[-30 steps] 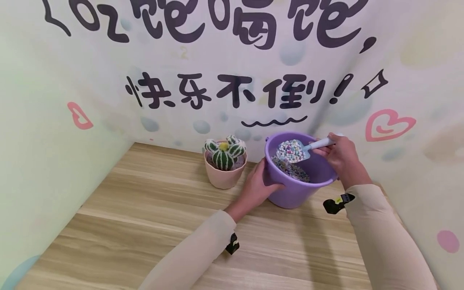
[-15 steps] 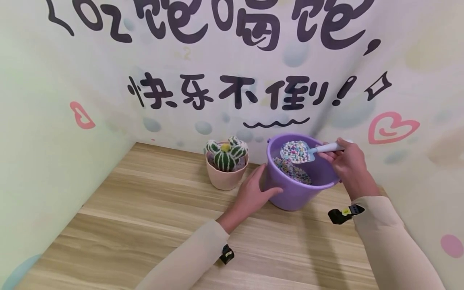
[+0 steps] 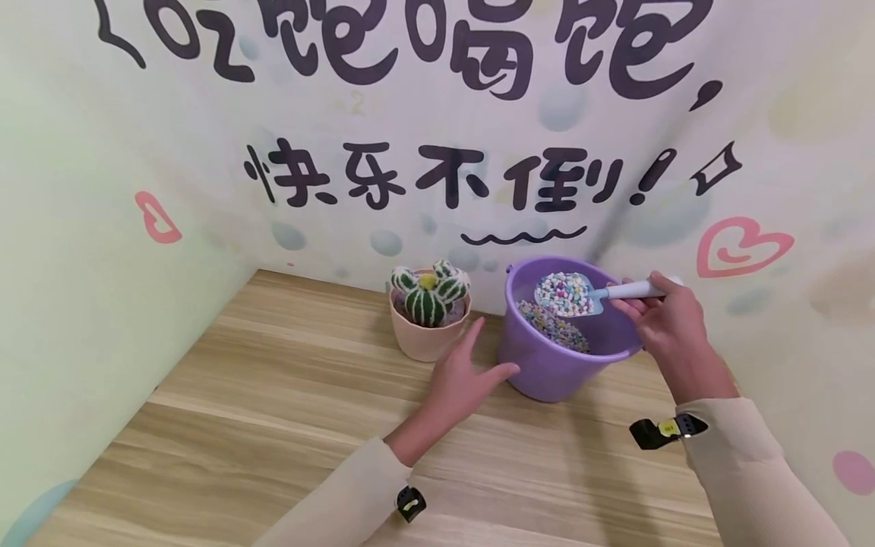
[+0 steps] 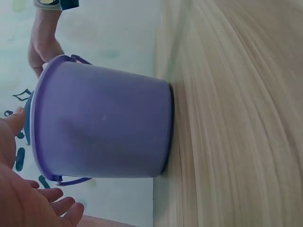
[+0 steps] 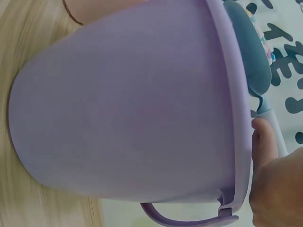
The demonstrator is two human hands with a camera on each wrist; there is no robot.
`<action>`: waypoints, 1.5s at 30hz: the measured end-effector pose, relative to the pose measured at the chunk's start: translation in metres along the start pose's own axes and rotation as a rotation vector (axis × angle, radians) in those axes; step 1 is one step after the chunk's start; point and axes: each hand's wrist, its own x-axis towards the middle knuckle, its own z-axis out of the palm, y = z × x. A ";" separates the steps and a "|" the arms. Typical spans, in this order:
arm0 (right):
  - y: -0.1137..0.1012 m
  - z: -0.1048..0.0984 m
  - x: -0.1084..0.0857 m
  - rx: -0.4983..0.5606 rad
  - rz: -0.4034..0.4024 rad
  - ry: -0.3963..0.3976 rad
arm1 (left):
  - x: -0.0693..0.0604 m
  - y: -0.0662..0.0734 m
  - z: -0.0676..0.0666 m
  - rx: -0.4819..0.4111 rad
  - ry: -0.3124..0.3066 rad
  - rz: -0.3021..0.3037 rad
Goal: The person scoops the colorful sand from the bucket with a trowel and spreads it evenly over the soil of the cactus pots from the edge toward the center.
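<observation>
A cactus (image 3: 425, 305) in a pink pot (image 3: 425, 343) stands on the worktop (image 3: 273, 425); beside it the left hand (image 3: 456, 381), grip spread apart, is near the purple bucket (image 3: 547, 368). Over the beads (image 3: 557, 330) inside, a loaded scoop (image 3: 596, 301) has its handle (image 3: 632, 289) clamped in the right hand (image 3: 675, 319).
</observation>
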 end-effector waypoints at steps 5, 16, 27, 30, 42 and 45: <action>0.006 -0.005 -0.005 0.057 0.013 -0.005 | -0.007 -0.005 -0.011 -0.005 0.063 0.024; 0.017 -0.019 -0.017 0.170 0.034 -0.046 | -0.015 -0.023 -0.027 0.026 0.266 0.129; 0.030 -0.023 -0.032 0.237 0.049 -0.075 | -0.010 -0.037 -0.041 0.128 0.546 0.307; 0.035 -0.024 -0.036 0.245 0.050 -0.083 | -0.007 -0.041 -0.045 0.134 0.550 0.287; 0.049 -0.028 -0.053 0.277 0.016 -0.095 | 0.020 -0.049 -0.045 0.134 0.436 0.093; 0.052 -0.028 -0.057 0.280 0.003 -0.094 | 0.028 -0.051 -0.045 0.122 0.425 0.060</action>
